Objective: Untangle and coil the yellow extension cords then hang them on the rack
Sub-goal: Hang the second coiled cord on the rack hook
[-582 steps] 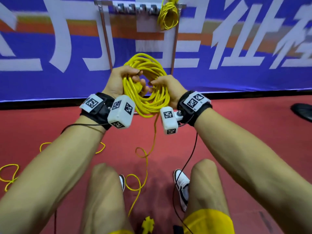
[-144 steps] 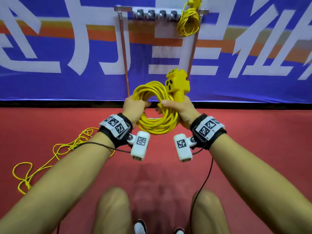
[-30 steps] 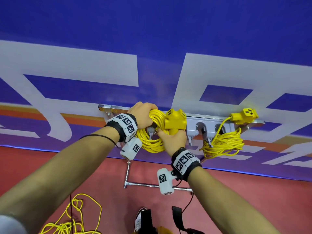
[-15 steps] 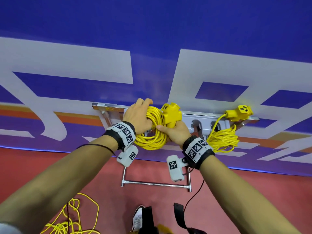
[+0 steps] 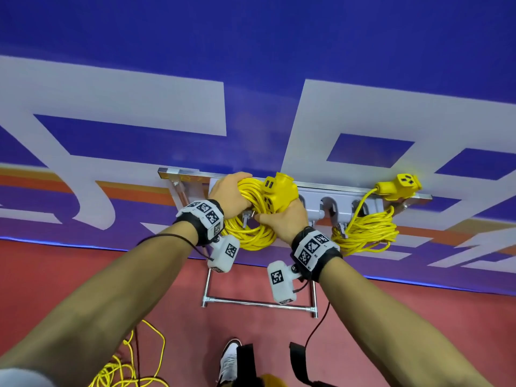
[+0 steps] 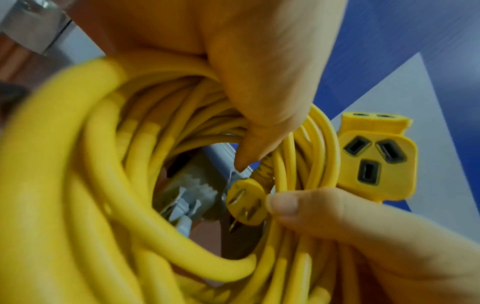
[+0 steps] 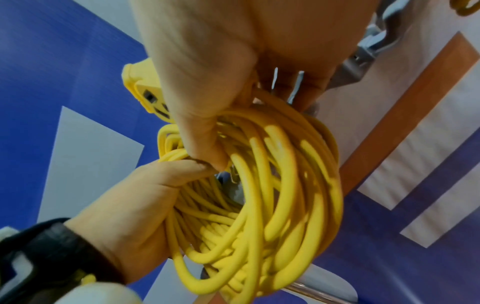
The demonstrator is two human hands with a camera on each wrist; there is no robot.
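Both hands hold one coiled yellow extension cord (image 5: 252, 233) up against the grey hook rack (image 5: 326, 198). My left hand (image 5: 227, 195) grips the coil's upper left loops. My right hand (image 5: 282, 223) grips its right side, just under the yellow socket block (image 5: 279, 195). In the left wrist view the cord's plug (image 6: 246, 202) lies inside the coil beside my right thumb, and a grey hook (image 6: 187, 197) shows through the coil's opening. The right wrist view shows the coil (image 7: 270, 195) with both hands curled round it. A second coiled cord (image 5: 365, 233) hangs at the rack's right end.
The rack stands on a metal frame (image 5: 259, 303) on red floor, in front of a blue banner wall (image 5: 251, 65). Free grey hooks (image 5: 331, 210) lie between the two coils. A loose yellow cord (image 5: 125, 367) lies on the floor at lower left. My shoe (image 5: 230, 358) is below.
Since a second ago the coil has moved slightly up and left against the rack's hooks. Both hands keep their hold on it.
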